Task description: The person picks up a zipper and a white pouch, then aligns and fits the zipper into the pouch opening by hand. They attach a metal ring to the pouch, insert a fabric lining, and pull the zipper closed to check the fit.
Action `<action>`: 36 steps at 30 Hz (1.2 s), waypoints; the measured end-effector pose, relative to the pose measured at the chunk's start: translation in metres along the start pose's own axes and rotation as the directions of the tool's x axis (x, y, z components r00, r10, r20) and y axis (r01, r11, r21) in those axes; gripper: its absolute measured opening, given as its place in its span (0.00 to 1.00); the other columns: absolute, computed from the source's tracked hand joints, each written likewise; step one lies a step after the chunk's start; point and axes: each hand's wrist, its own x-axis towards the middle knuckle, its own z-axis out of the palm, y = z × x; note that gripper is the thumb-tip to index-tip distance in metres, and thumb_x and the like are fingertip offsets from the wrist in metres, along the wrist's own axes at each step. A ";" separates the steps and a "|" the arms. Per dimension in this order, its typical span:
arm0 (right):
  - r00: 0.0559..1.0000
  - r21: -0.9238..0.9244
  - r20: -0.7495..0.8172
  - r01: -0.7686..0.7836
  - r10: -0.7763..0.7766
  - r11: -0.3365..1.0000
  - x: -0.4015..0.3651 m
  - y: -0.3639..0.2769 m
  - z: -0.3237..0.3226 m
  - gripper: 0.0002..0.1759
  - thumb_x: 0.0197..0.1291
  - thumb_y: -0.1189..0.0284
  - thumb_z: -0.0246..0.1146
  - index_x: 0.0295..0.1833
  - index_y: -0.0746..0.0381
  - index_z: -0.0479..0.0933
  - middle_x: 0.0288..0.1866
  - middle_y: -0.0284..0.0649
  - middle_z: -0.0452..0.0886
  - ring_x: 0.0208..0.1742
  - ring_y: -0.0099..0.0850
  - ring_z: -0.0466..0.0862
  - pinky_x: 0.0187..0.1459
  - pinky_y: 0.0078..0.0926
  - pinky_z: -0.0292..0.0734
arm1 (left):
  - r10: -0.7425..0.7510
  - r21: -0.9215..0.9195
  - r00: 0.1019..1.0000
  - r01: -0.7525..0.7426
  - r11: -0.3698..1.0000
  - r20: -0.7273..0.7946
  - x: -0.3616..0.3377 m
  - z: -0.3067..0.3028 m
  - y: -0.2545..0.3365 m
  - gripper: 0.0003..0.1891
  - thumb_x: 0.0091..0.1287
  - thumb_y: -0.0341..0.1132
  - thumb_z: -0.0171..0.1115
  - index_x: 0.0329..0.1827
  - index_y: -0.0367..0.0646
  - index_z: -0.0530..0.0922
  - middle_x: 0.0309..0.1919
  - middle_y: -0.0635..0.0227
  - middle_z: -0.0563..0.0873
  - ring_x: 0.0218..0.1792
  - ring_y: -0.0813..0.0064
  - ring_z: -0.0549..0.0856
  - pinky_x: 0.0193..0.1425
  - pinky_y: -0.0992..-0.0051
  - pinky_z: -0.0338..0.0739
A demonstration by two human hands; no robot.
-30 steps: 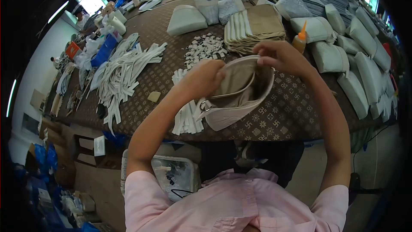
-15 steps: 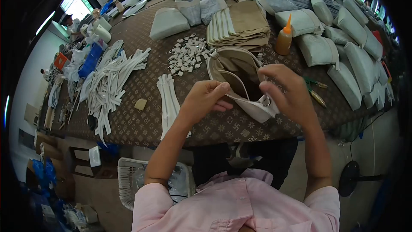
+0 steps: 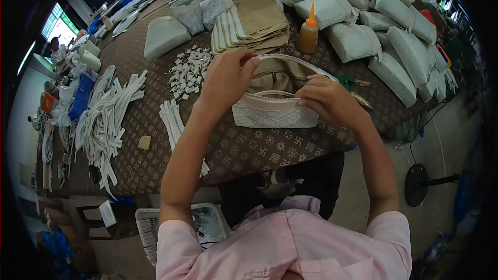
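Note:
A whitish zip pouch (image 3: 276, 116) with an embossed pattern lies at the table's front, its mouth held wide and the beige lining showing, with a small zipper inside. At the left end of the mouth, my left hand (image 3: 226, 79) has its fingers closed on the rim. My right hand (image 3: 330, 101) pinches the front zipper edge near its right end, thumb toward me. Beyond the left hand lies a heap of small pale metal-and-fabric tabs (image 3: 188, 70). White zipper strips (image 3: 171, 119) lie beside the left forearm.
Stacked beige fabric pieces (image 3: 259, 18) and an orange-tipped glue bottle (image 3: 308, 36) stand behind the pouch. Finished-looking pouches (image 3: 353, 41) pile up at right, near green-handled snips (image 3: 358, 82). Tangled white strips (image 3: 106, 124) and a yellowish block (image 3: 144, 142) lie at left.
The pouch has turned so its patterned front faces me and its mouth is spread wider. My right hand has gone from loose fingers beside the pouch to gripping its rim. The view has shifted.

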 end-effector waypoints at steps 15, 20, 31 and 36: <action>0.964 -0.216 -0.240 -0.168 0.115 0.962 0.042 0.018 0.024 0.12 0.53 0.73 0.65 0.41 0.65 0.75 0.39 0.45 0.80 0.44 0.45 0.80 0.46 0.38 0.74 | -0.166 -0.082 0.940 0.199 0.976 0.298 0.028 0.036 -0.032 0.18 0.62 0.43 0.60 0.37 0.32 0.81 0.20 0.54 0.81 0.22 0.71 0.80 0.34 0.68 0.74; 0.939 -0.085 -0.089 -0.339 0.331 0.937 0.048 0.026 0.022 0.12 0.52 0.70 0.66 0.40 0.62 0.73 0.39 0.44 0.80 0.45 0.43 0.80 0.45 0.38 0.74 | -0.231 -0.167 0.897 0.311 0.935 0.377 0.025 0.033 -0.041 0.18 0.62 0.42 0.62 0.37 0.31 0.82 0.20 0.65 0.82 0.22 0.82 0.77 0.32 0.74 0.73; 0.933 -0.270 -0.235 -0.333 0.273 0.904 0.043 0.019 0.031 0.06 0.55 0.73 0.61 0.38 0.61 0.75 0.38 0.43 0.80 0.42 0.43 0.81 0.41 0.40 0.76 | -0.275 -0.339 0.866 0.430 0.837 0.418 0.024 0.033 -0.052 0.14 0.66 0.39 0.62 0.38 0.34 0.83 0.28 0.72 0.84 0.27 0.88 0.77 0.31 0.84 0.72; 0.962 -0.305 -0.172 -0.256 0.211 0.917 0.053 0.026 0.029 0.06 0.53 0.76 0.60 0.38 0.60 0.75 0.39 0.41 0.80 0.41 0.43 0.81 0.39 0.39 0.77 | -0.260 -0.305 0.851 0.425 0.852 0.457 0.024 0.028 -0.045 0.14 0.64 0.39 0.63 0.37 0.34 0.83 0.27 0.72 0.84 0.25 0.87 0.78 0.30 0.84 0.73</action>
